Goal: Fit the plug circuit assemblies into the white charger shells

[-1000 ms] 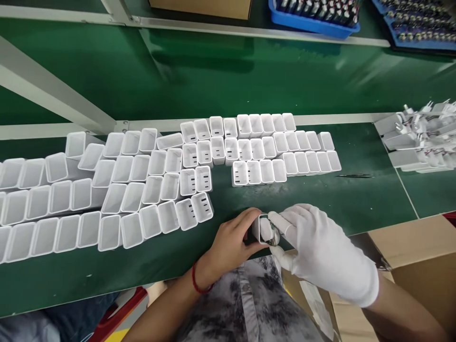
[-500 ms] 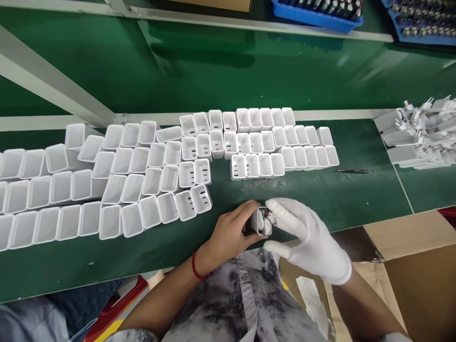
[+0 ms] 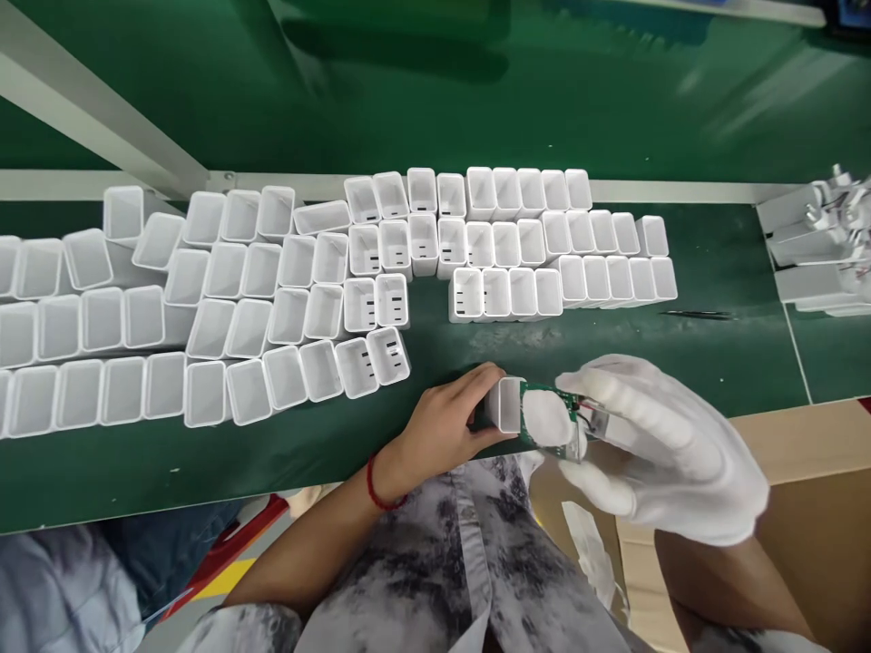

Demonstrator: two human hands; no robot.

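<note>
Board [image 3: 548, 419] farther out, in right hand [image 3: 670, 444]

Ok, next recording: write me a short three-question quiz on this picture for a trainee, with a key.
1. Which hand wears the white fabric glove?
2. True or false: the green printed circuit board is wholly inside the open white plastic case that the bare left hand holds.
3. Where does the thin dark slender tool lie?
A) in a cardboard box
B) on the green benchtop, near the right end of the rows of white plastic cases
C) at the left end of those rows

Key:
1. The right hand.
2. False; most of the board shows outside it.
3. B.
</note>
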